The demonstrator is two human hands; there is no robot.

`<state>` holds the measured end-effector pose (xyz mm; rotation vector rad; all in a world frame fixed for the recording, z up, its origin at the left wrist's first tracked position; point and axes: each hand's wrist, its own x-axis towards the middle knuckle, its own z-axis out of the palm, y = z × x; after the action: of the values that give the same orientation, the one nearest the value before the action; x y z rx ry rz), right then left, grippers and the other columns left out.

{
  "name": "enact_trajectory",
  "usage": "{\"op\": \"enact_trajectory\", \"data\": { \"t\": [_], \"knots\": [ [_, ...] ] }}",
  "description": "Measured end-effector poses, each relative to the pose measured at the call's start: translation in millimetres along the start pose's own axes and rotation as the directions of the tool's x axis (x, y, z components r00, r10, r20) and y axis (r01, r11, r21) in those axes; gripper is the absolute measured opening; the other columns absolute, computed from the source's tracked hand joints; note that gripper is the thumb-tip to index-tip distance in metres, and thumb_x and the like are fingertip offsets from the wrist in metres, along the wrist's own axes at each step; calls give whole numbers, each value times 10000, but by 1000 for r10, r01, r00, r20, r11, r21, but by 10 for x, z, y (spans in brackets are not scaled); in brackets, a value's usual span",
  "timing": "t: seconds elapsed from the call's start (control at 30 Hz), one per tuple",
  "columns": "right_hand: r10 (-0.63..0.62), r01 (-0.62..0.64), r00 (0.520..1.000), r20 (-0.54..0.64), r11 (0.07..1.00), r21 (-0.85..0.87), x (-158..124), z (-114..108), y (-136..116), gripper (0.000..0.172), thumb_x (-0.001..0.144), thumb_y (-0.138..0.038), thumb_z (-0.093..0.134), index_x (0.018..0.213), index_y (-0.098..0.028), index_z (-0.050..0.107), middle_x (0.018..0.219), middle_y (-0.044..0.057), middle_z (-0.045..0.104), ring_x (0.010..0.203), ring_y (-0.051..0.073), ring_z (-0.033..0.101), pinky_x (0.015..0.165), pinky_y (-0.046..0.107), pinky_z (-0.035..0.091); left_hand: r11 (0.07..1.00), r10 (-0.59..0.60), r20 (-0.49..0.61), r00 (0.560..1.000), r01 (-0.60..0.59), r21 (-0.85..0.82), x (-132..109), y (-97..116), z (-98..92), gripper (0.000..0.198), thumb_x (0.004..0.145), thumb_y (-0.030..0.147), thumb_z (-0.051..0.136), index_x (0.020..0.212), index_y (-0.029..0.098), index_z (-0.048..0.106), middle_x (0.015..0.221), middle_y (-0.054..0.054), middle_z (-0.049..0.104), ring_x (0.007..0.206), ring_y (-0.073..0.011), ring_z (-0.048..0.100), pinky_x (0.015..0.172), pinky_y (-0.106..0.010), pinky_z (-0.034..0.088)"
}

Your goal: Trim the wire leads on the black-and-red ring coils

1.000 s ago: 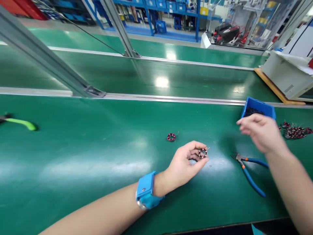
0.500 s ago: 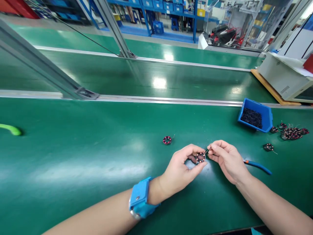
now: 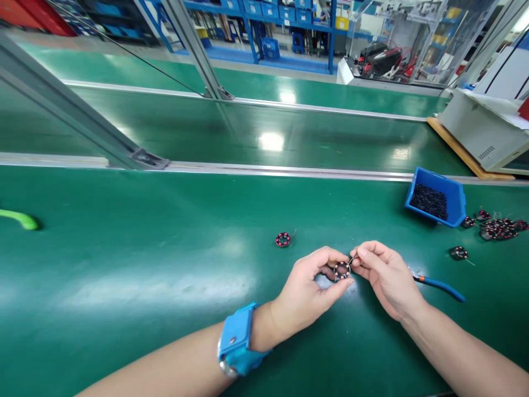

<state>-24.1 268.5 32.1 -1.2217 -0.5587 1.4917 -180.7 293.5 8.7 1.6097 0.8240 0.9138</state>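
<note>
My left hand holds a small ring-shaped motor stator, black with copper-coloured windings, between thumb and fingers. A thin wire lead stands up from its right side. My right hand is closed in a pinch at the end of this lead, where a tiny dark piece shows. The fingertips partly hide that piece. A second stator, with reddish windings, lies on the green table beyond my left hand. Blue-handled pliers lie just right of my right hand, their jaws partly hidden by it.
At the right stands a blue bin holding many short black pieces. Beside it lie a pile of stators and a single stator. A bright green object rests at the left edge. A metal rail borders the table's far side.
The view has shifted slightly, so everything sits a little lower and to the right. Both hands keep their grips, the right fingers still at the stator's lead.
</note>
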Motion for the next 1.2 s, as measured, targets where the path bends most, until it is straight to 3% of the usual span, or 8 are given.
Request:
{"op": "enact_trajectory", "data": {
  "t": [0.77, 0.97, 1.07, 1.13, 1.2],
  "knots": [
    [-9, 9, 1000, 13, 1000, 12, -1, 0, 23, 271, 657, -385, 823, 706, -165, 673, 732, -7, 659, 680, 84, 581, 717, 212, 496, 999, 35, 1, 999, -35, 0, -10, -21, 9, 199, 766, 168, 680, 951, 133, 614, 869, -54, 660, 699, -121, 619, 653, -254, 545],
    [-60, 70, 995, 80, 989, -128, 6, -55, 44, 233, 717, -369, 774, 728, -169, 654, 731, 4, 652, 693, 107, 588, 717, 239, 486, 999, 49, -15, 999, -49, -22, -4, 4, -2, 193, 767, 147, 681, 950, 142, 620, 894, -53, 636, 734, -119, 629, 647, -228, 554],
    [-175, 220, 972, 156, 911, -348, -13, -123, 8, 193, 777, -323, 712, 894, -176, 666, 849, 43, 675, 747, 143, 609, 726, 285, 493, 998, 56, -10, 998, -56, -36, 1, 25, -25, 204, 770, 143, 674, 971, 152, 642, 938, -50, 572, 745, -104, 622, 647, -216, 570],
    [-286, 378, 925, 251, 775, -506, -40, -161, -33, 249, 823, -257, 654, 1065, -199, 642, 967, 61, 667, 808, 157, 617, 765, 312, 492, 997, 54, 0, 999, -54, -47, 0, 30, -37, 234, 774, 138, 669, 1005, 159, 643, 951, -47, 550, 753, -100, 624, 671, -222, 583],
    [-375, 525, 851, 368, 595, -608, -67, -179, -73, 244, 860, -187, 590, 1096, -219, 639, 968, 54, 661, 834, 155, 614, 780, 309, 482, 997, 48, 6, 999, -47, -68, -3, 28, -39, 248, 775, 131, 667, 1019, 157, 632, 955, -47, 553, 779, -107, 636, 707, -236, 591]
  ]
}}
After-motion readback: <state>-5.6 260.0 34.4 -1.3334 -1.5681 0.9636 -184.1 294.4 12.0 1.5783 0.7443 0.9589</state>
